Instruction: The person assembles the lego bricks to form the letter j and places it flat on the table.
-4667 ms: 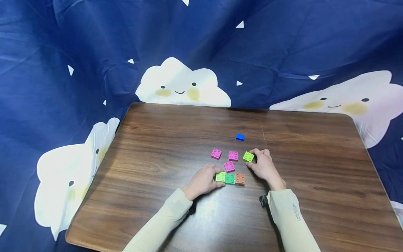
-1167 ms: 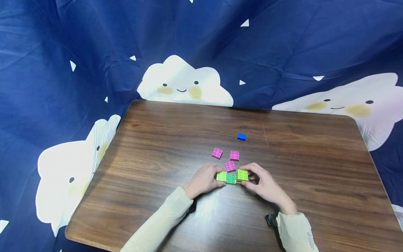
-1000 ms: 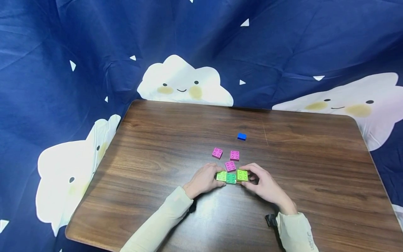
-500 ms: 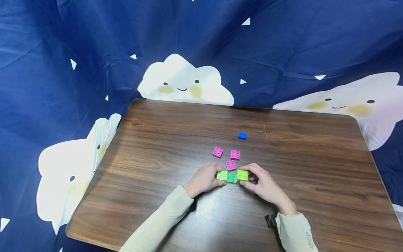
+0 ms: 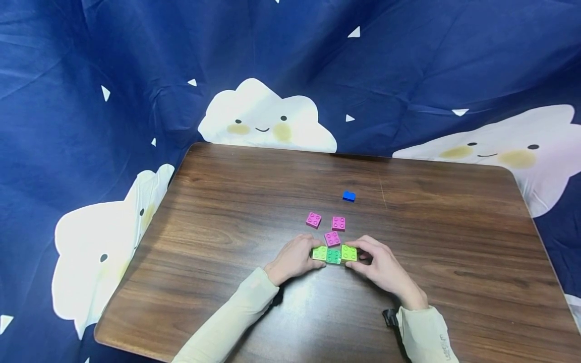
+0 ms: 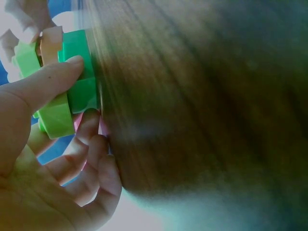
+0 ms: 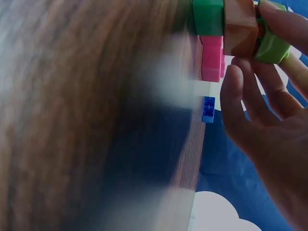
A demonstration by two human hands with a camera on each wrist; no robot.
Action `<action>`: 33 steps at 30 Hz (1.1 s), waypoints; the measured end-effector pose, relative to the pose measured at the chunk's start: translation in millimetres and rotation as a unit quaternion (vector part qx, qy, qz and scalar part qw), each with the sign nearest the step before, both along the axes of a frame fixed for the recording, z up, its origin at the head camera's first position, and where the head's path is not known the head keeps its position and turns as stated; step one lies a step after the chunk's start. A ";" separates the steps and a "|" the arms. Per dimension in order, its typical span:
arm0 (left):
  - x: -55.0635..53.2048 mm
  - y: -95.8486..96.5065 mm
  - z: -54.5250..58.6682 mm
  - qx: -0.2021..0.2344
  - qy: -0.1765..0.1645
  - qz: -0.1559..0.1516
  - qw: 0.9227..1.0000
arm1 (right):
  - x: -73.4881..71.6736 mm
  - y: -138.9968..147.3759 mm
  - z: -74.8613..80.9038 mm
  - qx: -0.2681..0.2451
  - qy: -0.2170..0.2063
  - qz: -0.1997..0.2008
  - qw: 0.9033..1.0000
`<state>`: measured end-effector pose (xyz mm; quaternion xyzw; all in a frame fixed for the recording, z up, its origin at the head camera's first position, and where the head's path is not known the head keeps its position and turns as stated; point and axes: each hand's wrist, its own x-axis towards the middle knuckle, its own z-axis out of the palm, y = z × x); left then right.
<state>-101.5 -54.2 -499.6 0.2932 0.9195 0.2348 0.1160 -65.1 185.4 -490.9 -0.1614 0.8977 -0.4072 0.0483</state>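
My left hand grips the left end of a row of building blocks, its thumb and fingers on either side of a lime block. That block sits on green blocks, and another green block shows in the middle. My right hand pinches a second lime block between thumb and fingers at the right end. Beneath it is an orange block, which stands on green. Studs show in a narrow gap between orange and lime in the right wrist view.
Three pink blocks lie just behind the row, the closest nearly touching it. Farther back is a small blue block. The brown wooden table ends at a blue curtain with printed clouds.
My right hand has brought the lime block from the row's back right to above the orange block, which it now covers from overhead. The left hand stays on its end of the row.
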 end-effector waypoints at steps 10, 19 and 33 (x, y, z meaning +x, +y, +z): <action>0.7 -0.1 -0.7 -0.006 0.010 -0.003 1.000 | 2.3 0.4 -4.6 -0.010 0.030 0.002 0.999; 0.7 0.4 -1.3 -0.003 0.003 0.002 1.000 | 3.0 -0.6 -5.0 0.017 0.050 0.005 0.999; 1.2 1.8 0.0 -0.010 0.000 0.005 1.000 | 2.7 -3.6 4.7 0.053 0.046 0.025 0.997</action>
